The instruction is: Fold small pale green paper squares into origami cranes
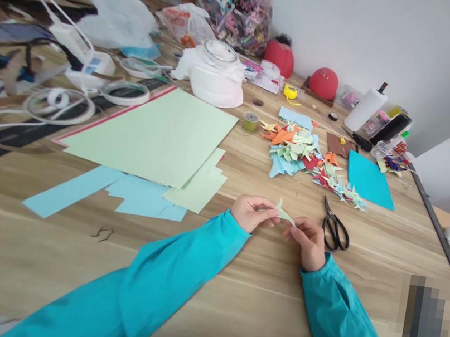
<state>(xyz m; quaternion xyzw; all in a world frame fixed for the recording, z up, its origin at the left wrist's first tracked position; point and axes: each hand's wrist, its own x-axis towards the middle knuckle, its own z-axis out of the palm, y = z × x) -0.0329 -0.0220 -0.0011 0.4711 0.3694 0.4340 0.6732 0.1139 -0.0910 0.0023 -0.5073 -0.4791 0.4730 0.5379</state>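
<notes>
Between my two hands is a small folded light green paper piece (285, 216), shaped like an origami crane. My left hand (255, 212) pinches its left part between thumb and fingers. At its right tip, my right hand (306, 240) is closed on it with thumb and forefinger. Black scissors (335, 230) lie just beyond my right hand. Farther back sits a pile of folded paper cranes (295, 148) in green, blue, orange and red. Large light green sheets (158, 133) lie to the left, with light blue paper pieces (147, 196) beside them.
A turquoise sheet (369, 179) lies at the right. Behind are a spool of thread (250, 122), a white bundle (217, 80), a yellow tape measure (290, 92) and red pincushions (323, 83). Cables and tape rolls (60, 105) clutter the left. The table edge (436, 225) runs along the right.
</notes>
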